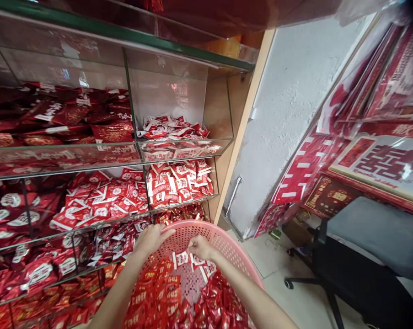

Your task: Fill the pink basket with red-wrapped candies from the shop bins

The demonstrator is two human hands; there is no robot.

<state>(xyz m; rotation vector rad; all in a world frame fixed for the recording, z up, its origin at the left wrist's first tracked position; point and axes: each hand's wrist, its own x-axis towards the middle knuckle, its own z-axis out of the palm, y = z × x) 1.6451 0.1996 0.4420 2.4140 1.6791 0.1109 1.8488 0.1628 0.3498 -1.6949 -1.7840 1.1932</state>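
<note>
A pink perforated plastic basket (238, 251) stands in front of me at the foot of the shelves. On its far left rim rests my left hand (153, 240), closed over the edge with the thumb inside. Inside the basket my right hand (201, 248) is pinched at a few small red-and-white candy packets (182, 259); its fingertips partly hide them. Orange-red packets (158, 288) fill the basket's left side. Shiny dark-red wrapped candies (220, 301) are heaped on the right, and part of the pink bottom shows between the piles.
Glass-divided shelves hold heaps of red packets (103, 196) and red-and-white packets (180, 180). A glass shelf edge (192, 52) juts out overhead. At right stand a black-and-grey office chair (357, 256) and red decorations (381, 160) against the wall.
</note>
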